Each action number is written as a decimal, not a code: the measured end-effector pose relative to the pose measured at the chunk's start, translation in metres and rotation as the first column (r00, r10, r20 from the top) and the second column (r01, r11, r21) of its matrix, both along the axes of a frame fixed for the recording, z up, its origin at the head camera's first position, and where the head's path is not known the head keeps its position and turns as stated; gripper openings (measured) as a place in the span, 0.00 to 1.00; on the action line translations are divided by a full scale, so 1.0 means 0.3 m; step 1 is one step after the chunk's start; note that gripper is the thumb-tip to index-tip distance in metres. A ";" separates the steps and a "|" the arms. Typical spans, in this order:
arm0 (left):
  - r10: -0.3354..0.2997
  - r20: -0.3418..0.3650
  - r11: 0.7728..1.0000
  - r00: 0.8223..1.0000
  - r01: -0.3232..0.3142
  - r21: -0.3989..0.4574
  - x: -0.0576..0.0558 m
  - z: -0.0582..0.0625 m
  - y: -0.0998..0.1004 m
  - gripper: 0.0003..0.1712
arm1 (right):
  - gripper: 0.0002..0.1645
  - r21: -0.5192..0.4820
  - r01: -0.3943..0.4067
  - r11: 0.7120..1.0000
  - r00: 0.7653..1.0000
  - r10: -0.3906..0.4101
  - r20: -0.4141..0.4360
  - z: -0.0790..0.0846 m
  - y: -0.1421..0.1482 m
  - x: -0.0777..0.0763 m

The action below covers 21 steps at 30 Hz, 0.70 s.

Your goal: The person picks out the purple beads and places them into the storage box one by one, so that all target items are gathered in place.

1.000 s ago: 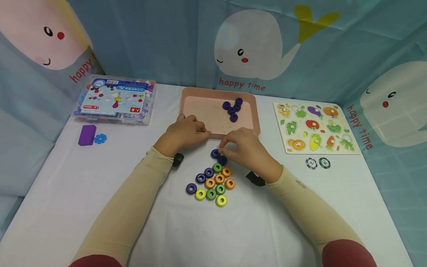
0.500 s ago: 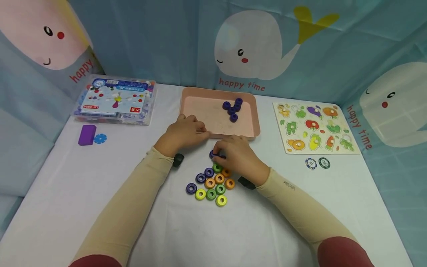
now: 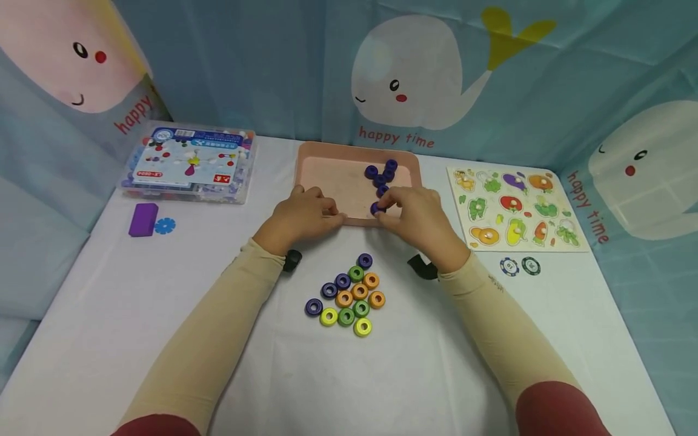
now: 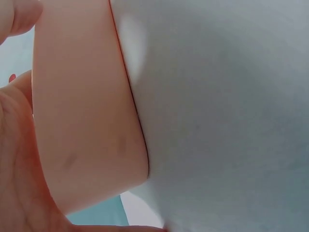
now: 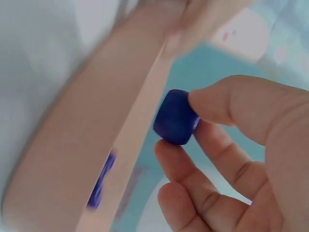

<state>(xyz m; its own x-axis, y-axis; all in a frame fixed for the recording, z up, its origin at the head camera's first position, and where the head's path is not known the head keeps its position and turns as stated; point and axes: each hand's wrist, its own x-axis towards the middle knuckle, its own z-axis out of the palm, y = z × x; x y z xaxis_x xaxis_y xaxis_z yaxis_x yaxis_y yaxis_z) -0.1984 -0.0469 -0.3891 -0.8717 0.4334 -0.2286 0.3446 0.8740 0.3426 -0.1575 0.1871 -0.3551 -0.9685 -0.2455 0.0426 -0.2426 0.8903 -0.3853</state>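
My left hand (image 3: 306, 216) holds the front-left part of the pink tray (image 3: 332, 151); its outer wall fills much of the left wrist view. In my right hand (image 3: 422, 219), thumb and fingers pinch a dark purple ring-shaped bead (image 5: 176, 117) just above the tray's front edge, at the right. Several more purple beads (image 3: 379, 180) lie inside the tray on its right side. In front of the tray, on the white cloth, is a loose cluster of ring beads: purple (image 3: 365, 261), green (image 3: 346, 317), orange (image 3: 360, 291) and yellow (image 3: 362, 327).
A clear box (image 3: 188, 163) of parts stands at the back left, near a purple block (image 3: 143, 220) and a blue flower-shaped piece (image 3: 165, 226). To the right lie a vegetable puzzle board (image 3: 518, 209) and two chips (image 3: 509, 266). A whale-print curtain (image 3: 305, 72) borders the table.
My right hand has picked a purple bead from the top of the cluster and carried it up over the tray's front edge. The left hand has stayed on the tray.
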 end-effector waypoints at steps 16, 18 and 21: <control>0.013 -0.002 1.000 1.000 -0.013 0.006 0.002 -0.002 -0.002 0.27 | 0.11 0.026 0.184 0.983 0.982 -0.184 0.029 -0.144 0.095 -0.190; 0.016 -0.001 1.000 1.000 -0.016 0.006 0.002 0.000 -0.001 0.27 | 0.11 0.024 0.188 0.982 0.982 -0.189 0.028 -0.145 0.095 -0.202; 0.020 0.002 1.000 1.000 -0.020 0.008 0.002 0.000 0.001 0.27 | 0.13 0.026 0.196 0.980 0.980 -0.197 0.043 -0.144 0.097 -0.213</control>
